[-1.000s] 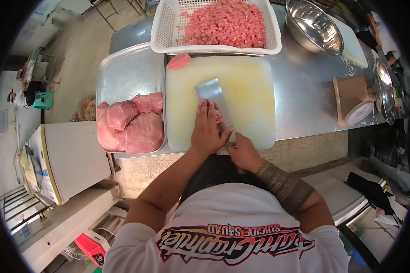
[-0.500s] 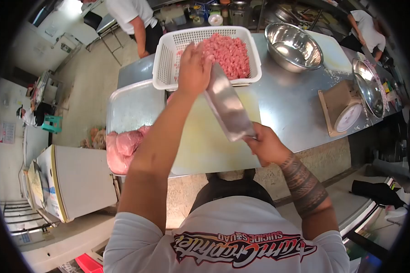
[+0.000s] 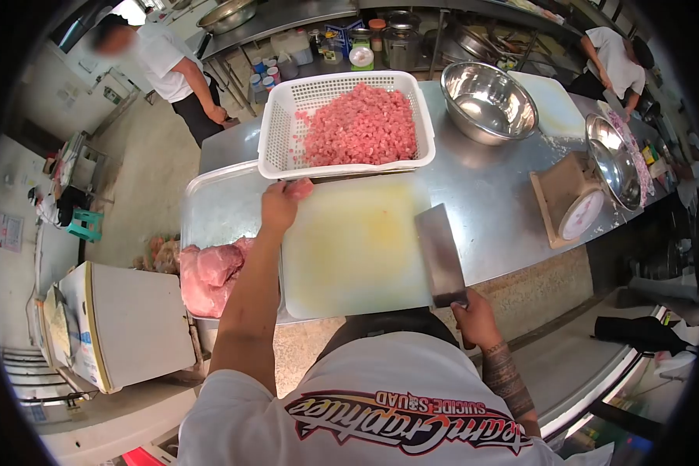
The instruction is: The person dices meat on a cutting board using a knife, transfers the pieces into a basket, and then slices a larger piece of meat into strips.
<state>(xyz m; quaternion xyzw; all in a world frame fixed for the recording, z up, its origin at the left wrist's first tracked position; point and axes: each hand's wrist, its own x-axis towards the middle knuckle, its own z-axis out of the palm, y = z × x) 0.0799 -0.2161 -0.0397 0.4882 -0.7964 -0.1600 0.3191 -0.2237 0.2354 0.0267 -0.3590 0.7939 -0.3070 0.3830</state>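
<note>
My left hand (image 3: pixel 278 208) is closed on a small piece of raw meat (image 3: pixel 300 188) at the far left corner of the cutting board (image 3: pixel 357 248). In my right hand (image 3: pixel 478 320) is the handle of a cleaver (image 3: pixel 441 252), whose broad blade lies over the board's right edge. Behind the board stands a white perforated basket (image 3: pixel 279 159) with a heap of diced pink meat (image 3: pixel 361 128) in it. Large raw meat pieces (image 3: pixel 219 268) rest at the near end of a metal tray (image 3: pixel 217 194), left of my forearm.
A steel bowl (image 3: pixel 489 101) sits right of the basket on the metal table (image 3: pixel 485 186). Further right are a dial scale (image 3: pixel 571 202) and another steel bowl (image 3: pixel 613 159). One person (image 3: pixel 171 70) stands beyond the table at left, another (image 3: pixel 617 62) works at far right.
My left hand has moved from over the basket back to the board's corner and now holds meat. The cleaver has swung right and nearer me. The person at left has shifted left.
</note>
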